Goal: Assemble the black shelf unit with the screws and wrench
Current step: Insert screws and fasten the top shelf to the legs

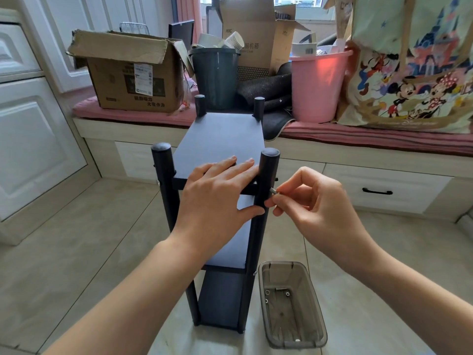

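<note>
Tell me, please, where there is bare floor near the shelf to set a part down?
Bare tile lies left of the shelf, toward the white cabinet. On its right, the tray takes the near floor; beyond it is bare tile up to the drawers. The bench is crowded.

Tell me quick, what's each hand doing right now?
Left hand: open, fingers flat on the top shelf, thumb against the post.
Right hand: pinching a screw at that post.

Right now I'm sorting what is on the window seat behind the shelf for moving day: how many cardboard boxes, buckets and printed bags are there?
Cardboard boxes: 2, one on the left and one at the back
Buckets: 2, one dark grey and one pink
Printed bags: 1, a cartoon tote
Total: 5
</note>
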Demonstrator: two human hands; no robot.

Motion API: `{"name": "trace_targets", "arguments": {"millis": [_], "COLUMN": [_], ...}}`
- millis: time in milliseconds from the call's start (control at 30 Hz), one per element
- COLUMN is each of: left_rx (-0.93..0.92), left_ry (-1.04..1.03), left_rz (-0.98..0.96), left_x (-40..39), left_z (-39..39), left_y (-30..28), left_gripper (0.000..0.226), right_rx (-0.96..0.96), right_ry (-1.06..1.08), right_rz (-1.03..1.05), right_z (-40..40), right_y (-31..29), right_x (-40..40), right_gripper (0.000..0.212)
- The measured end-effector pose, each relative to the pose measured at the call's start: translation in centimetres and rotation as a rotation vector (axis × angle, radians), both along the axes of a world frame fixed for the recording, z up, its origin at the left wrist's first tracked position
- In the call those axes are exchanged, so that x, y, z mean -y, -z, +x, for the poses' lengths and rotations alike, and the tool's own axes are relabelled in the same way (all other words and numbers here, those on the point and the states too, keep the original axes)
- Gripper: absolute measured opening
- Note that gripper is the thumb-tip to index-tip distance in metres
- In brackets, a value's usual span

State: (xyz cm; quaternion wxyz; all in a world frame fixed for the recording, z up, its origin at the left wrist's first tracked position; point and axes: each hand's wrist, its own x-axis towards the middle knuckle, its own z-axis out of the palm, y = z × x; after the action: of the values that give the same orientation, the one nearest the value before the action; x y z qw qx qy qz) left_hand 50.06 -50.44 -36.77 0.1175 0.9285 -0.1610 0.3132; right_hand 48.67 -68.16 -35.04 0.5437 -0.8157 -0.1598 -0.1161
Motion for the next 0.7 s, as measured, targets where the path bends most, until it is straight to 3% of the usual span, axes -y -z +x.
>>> {"name": "trace_targets", "arguments": {"millis": [300,700], "left_rx": [-0.028,-0.031], "left_ry": [0.012,0.023], "left_rz": [-0.013,-0.020], "left_x": [-0.1,0.0], "left_z": [-0.1,-0.2], "left_y": [-0.2,-0.2], "left_gripper": [0.073,0.073], "right_rx": [-0.104,-0.020], "right_ry": [-0.062,-0.052], "right_rz": [0.131,0.086], "right_z": [0.5,1.1], "right_y": [0.0,0.3], "right_x": [0.5,0.6], "right_gripper": [0.011,0.006]}}
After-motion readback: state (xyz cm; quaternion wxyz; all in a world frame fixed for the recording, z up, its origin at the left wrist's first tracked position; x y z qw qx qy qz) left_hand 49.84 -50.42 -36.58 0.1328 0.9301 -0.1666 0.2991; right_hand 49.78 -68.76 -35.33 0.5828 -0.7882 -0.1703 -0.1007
